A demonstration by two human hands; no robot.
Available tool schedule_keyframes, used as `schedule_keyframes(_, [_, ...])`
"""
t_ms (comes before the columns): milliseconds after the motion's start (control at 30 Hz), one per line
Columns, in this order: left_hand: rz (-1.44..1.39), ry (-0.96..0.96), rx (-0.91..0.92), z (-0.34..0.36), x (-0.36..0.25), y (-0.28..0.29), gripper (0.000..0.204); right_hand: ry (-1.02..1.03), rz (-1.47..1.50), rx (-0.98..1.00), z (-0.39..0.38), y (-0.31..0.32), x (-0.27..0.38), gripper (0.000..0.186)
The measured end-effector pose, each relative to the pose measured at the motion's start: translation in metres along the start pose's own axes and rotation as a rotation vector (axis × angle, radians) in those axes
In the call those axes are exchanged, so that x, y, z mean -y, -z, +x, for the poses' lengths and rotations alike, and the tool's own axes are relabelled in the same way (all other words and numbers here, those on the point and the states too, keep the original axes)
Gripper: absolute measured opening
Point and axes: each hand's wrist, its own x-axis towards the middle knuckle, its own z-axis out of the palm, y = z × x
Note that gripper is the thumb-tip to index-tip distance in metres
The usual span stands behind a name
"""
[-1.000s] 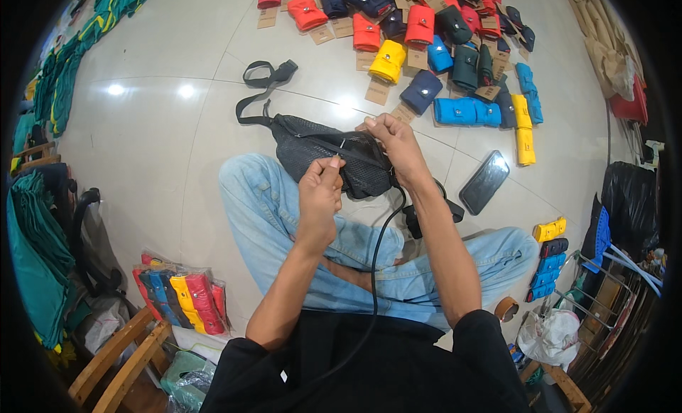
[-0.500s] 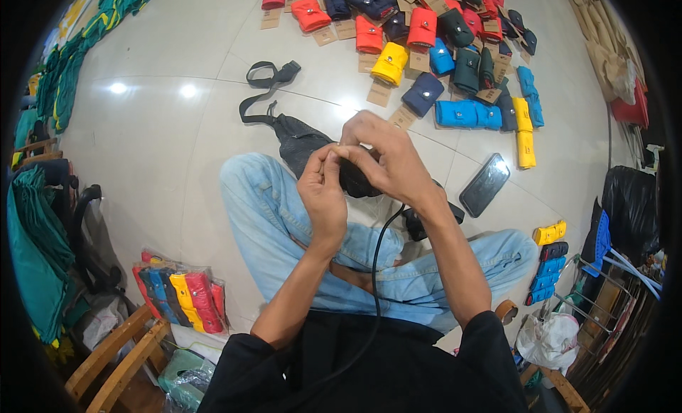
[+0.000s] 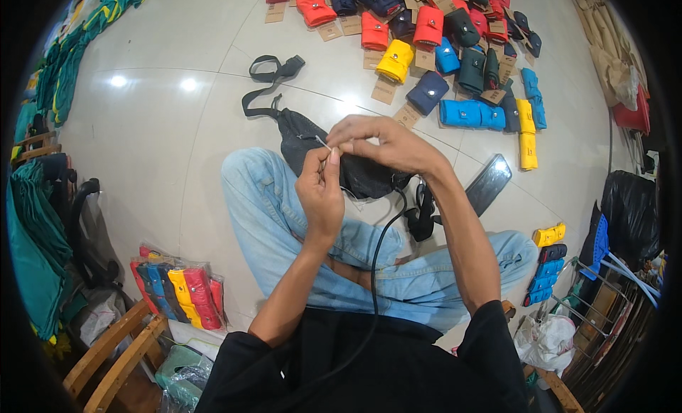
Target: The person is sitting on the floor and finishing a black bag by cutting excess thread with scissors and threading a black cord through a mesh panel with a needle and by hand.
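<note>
The person sits cross-legged on the pale tiled floor [image 3: 163, 129], in light blue jeans [image 3: 270, 221] and a black top, and a thin black cable [image 3: 374, 271] runs up from the chest toward the knees. The left hand [image 3: 321, 196] is raised over the lap with its fingers curled; thumb and forefinger are pressed together on something thin and pale, perhaps a thread or a small tag string, too fine to tell exactly. The right hand [image 3: 387, 143] comes from the other side, and its fingertips meet the left ones at the same thin piece, also pinched close. Just under both hands lies a black waist bag [image 3: 355, 175], resting on the left knee and partly on the floor, and its strap [image 3: 266, 75] extends away over the tiles. Near the right knee lies a dark phone [image 3: 488, 183]. On the person's left, packed rolls in clear plastic [image 3: 177, 292] stand near a wooden chair [image 3: 106, 363]. Farther away, many small folded pouches [image 3: 426, 58] in red, yellow, blue and dark colours lie in rows with brown paper tags.
</note>
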Motion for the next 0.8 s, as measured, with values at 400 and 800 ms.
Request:
schedule_keyframes(400, [0.025,0.098,0.089,0.001,-0.016,0.012,0.017,-0.086,-0.069,-0.031,-0.006,-0.009,0.000,0.016])
schedule_keyframes(800, [-0.132,0.717,0.568,0.062,-0.010,0.059,0.019,0.224,-0.428,-0.219,-0.015,-0.022,0.009,0.014])
